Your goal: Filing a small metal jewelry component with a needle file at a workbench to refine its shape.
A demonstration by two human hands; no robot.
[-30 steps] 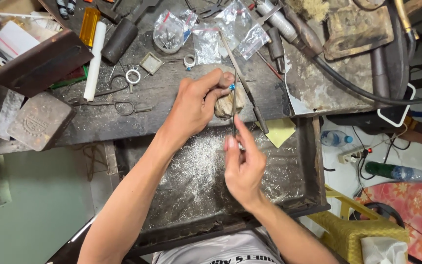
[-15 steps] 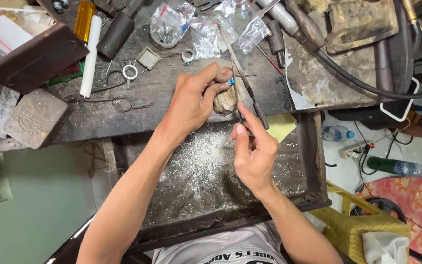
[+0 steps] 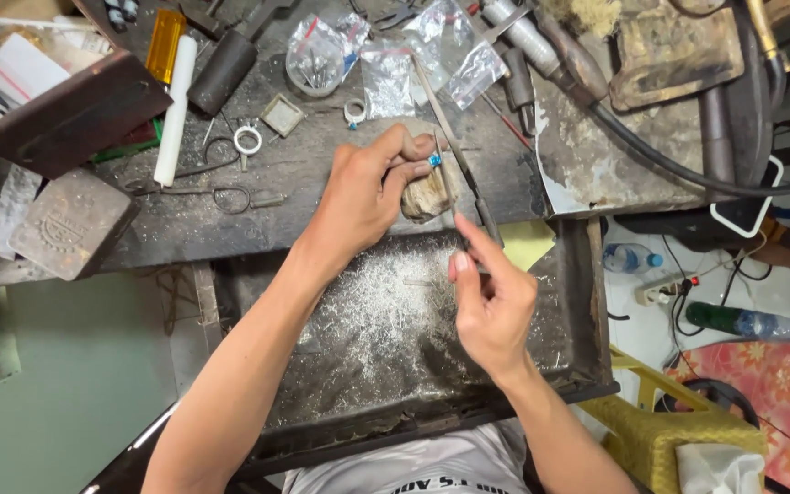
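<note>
Person, seen from above by a head camera.
- Left hand: bare, no glove, ring or watch visible.
- Right hand: bare, no glove, ring or watch visible; short, pale fingernails.
- Forearms: both uncovered from wrist to elbow; no sleeves reach into view.
- Shirt: light grey or white, seen only as a strip at the near edge, with dark printed lettering across the chest, partly cut off.

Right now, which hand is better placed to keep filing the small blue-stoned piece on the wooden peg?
Probably the right hand: it grips the thin file, whose blade lies beside the blue-stoned piece. The left hand is occupied pinning that piece against the wooden peg.
</note>
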